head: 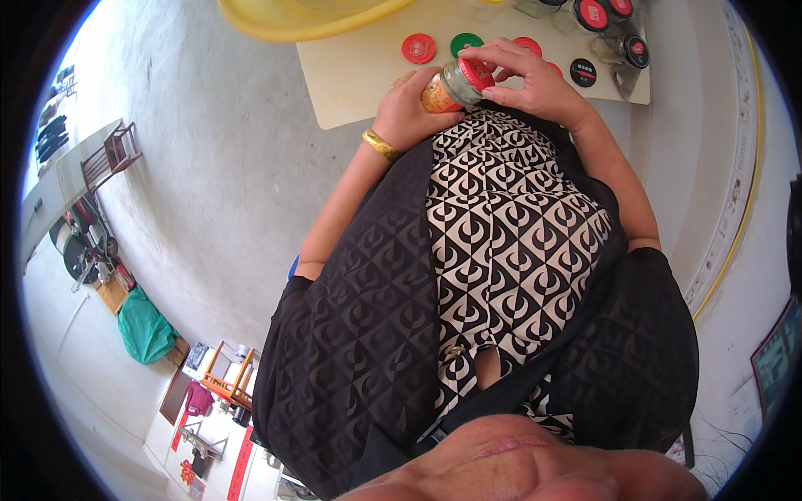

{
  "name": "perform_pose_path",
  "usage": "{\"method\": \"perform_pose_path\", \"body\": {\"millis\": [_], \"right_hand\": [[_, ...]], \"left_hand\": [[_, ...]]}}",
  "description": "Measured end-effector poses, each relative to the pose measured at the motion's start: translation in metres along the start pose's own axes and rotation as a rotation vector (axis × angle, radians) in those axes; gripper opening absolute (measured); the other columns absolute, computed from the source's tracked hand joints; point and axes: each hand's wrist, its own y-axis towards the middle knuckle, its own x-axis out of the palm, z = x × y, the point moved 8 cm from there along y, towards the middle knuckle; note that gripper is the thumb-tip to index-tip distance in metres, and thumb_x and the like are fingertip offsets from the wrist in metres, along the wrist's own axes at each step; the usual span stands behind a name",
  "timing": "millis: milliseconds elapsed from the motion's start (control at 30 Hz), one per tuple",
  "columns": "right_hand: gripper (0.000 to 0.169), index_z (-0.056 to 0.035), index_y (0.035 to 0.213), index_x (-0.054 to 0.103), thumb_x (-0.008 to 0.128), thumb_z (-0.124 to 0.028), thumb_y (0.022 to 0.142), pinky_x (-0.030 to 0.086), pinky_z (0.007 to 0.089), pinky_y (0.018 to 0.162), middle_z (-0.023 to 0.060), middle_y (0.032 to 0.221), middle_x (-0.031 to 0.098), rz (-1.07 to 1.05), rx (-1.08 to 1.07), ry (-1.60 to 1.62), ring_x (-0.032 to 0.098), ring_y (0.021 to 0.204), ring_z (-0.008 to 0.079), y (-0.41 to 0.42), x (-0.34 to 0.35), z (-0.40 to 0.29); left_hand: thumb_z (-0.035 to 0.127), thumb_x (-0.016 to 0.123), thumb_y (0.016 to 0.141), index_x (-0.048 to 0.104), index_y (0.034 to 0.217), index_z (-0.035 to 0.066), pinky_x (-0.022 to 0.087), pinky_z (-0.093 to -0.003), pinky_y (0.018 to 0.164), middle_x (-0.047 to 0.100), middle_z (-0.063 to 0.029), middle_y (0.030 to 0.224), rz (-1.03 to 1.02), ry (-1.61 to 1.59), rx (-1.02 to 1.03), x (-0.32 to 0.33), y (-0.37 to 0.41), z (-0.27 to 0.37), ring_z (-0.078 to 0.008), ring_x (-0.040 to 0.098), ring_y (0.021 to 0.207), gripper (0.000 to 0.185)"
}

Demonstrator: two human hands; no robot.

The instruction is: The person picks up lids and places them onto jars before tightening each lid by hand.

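Close in front of my body, at the near edge of the pale table, a glass jar (458, 86) with an orange-yellow label is held tilted. My left hand (410, 106) wraps around its labelled lower part; a gold bangle is on that wrist. A red lid (477, 74) sits on the jar's mouth. The fingers and thumb of my right hand (532, 84) grip the rim of this lid. Beyond the hands lie a loose red lid (418, 49) and a green lid (466, 46). Another red lid (528, 46) is partly hidden behind my right hand.
A yellow plastic basin (313, 25) stands at the table's far left. To the right lie a black lid (583, 72) and a glass jar with a black lid (634, 51). More jars, one with a red lid (590, 15), stand behind. The table edge (351, 122) borders grey floor.
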Motion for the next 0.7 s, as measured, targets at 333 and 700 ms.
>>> {"method": "perform_pose_path", "body": {"millis": [333,700], "right_hand": [[0.051,-0.014,0.138,0.06,0.072,-0.019,0.089,0.053,0.0297,0.083,0.0071,0.116,0.06,0.036,0.066,-0.089,0.064,0.091,0.016,0.001,-0.008,0.012],[0.054,-0.0151,0.139,0.059,0.075,-0.024,0.089,0.052,0.0293,0.086,0.0081,0.115,0.065,0.021,0.083,-0.153,0.064,0.098,0.0164,0.002,-0.006,0.01]], "left_hand": [[0.042,0.089,0.072,0.057,0.133,0.005,0.053,-0.0388,0.09,0.07,-0.0174,0.111,-0.166,-0.131,-0.118,0.011,0.0,-0.015,-0.0301,0.069,0.102,0.078],[0.037,0.09,0.07,0.059,0.129,0.005,0.053,-0.0416,0.09,0.07,-0.0179,0.11,-0.093,0.012,-0.019,0.005,0.0,-0.005,-0.0338,0.068,0.101,0.074]]}}
